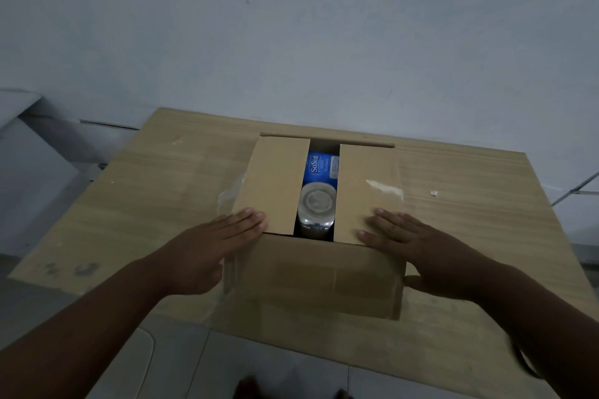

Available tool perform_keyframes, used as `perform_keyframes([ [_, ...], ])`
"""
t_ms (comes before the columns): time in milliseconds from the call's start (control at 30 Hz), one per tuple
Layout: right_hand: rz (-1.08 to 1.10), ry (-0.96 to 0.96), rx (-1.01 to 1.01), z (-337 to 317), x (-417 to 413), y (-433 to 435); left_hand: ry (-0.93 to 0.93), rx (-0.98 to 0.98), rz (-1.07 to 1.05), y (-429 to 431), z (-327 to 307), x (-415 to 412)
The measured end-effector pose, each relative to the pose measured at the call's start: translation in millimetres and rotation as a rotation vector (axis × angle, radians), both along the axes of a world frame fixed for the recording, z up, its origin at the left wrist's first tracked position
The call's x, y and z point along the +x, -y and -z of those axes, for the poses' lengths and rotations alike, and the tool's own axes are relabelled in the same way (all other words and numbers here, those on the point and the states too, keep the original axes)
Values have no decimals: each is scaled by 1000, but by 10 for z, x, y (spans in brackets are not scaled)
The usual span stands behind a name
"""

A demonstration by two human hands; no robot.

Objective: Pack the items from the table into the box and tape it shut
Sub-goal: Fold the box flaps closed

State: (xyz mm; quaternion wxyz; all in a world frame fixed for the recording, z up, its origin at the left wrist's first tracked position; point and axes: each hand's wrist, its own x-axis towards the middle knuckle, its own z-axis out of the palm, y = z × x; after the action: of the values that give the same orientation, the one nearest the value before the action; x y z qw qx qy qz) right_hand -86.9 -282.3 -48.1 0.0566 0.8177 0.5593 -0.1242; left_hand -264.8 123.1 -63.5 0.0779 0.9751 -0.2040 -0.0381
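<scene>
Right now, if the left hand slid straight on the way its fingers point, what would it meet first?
The left hand lies on the left flap of the cardboard box. Going on, it would cross that flap to the gap, likely above the clear container's round lid; depth is unclear.

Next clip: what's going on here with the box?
A person is closing a cardboard box on a wooden table. The left hand lies flat on the left flap, and the right hand lies flat on the right flap, holding both down. The flaps do not meet. Through the gap show a blue SoSoft pack at the far end and a clear round container nearer the person. The gap is not yet taped.
</scene>
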Motion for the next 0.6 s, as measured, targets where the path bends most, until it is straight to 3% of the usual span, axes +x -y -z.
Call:
perform_keyframes([
  [100, 30, -30, 80, 3, -34, 62, -10, -168, -27, 9, 46, -21],
  [367, 389, -400, 177, -184, -287, 210, -258, -958, -431, 95, -154, -55],
  [500, 466, -650, 163, -266, -257, 181, -277, -1104, -499, 89, -131, -84],
  [600, 658, -920, 341, -337, -297, 166, -306, -1187, -509, 35, -97, -98],
])
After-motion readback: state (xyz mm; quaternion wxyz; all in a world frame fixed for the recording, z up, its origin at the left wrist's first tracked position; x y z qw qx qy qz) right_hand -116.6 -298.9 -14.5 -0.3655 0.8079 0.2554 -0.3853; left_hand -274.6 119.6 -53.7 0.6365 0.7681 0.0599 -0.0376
